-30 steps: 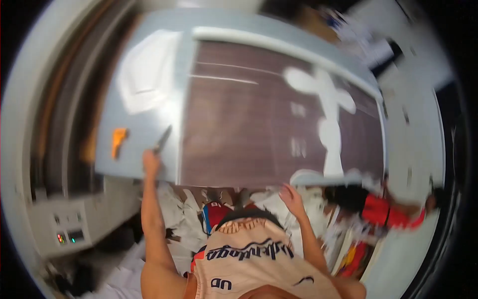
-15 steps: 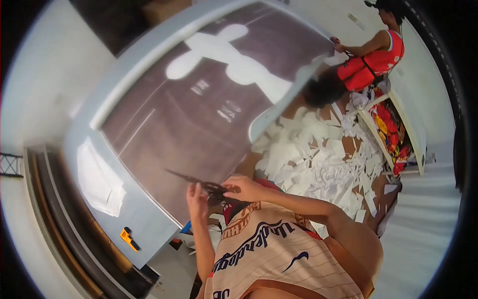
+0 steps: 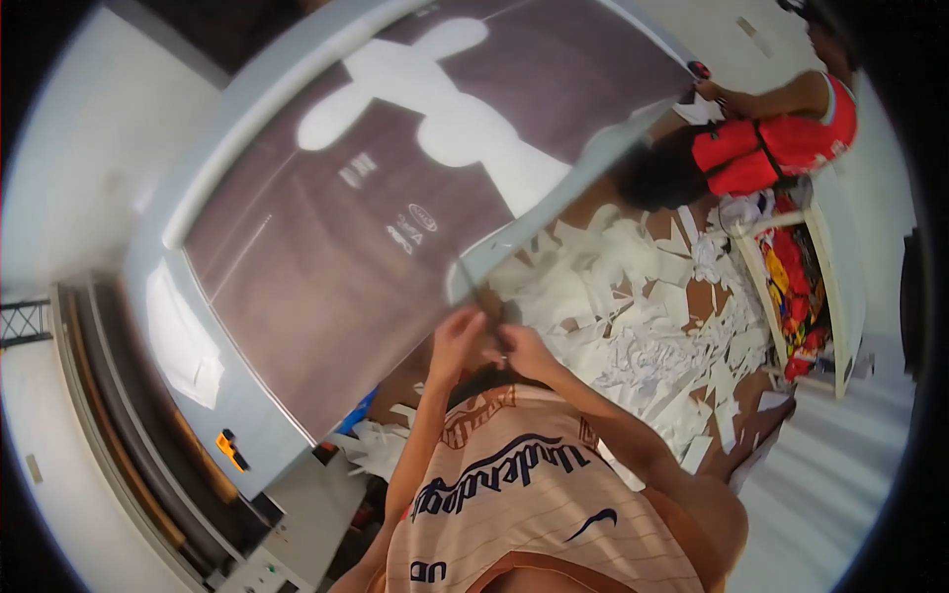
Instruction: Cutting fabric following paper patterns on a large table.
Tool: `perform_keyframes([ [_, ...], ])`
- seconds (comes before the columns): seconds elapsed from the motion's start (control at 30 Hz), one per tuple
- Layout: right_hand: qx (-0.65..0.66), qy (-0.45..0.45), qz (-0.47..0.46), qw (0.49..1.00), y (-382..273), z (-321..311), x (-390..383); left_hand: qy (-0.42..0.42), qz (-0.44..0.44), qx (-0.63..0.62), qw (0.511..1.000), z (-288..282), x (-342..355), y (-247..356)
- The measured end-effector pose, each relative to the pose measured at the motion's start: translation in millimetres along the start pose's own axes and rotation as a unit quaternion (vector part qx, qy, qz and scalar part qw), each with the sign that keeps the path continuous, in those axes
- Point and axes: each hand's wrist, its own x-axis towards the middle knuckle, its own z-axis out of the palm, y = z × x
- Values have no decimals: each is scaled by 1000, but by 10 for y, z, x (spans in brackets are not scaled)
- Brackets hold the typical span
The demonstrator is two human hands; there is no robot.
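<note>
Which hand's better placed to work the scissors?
Probably the right hand: it appears closed around the scissors at the handle end; the left hand sits beside them, its grip blurred.

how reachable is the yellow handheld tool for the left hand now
Probably not without shifting leftward: the left hand is beside the right hand at the scissors, and the yellow handheld tool lies off at the table's left end. Nothing seems to block the way, though.
</note>
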Motion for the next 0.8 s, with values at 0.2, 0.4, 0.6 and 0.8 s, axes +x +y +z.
perform_keyframes([
  [0.2,-49,76,30,995,391,-1842,401,64,-16,21,998,643,1441,-568],
  [0.4,77,81,204,973,721,-2360,937,179,-41,-114,976,786,2471,-993],
  [0.6,132,51,181,973,1041,-2392,1558,219,-57,-203,952,1079,3189,-869],
  [0.8,122,71,172,975,1083,-2241,1902,242,-57,-251,935,1082,3689,-914],
])
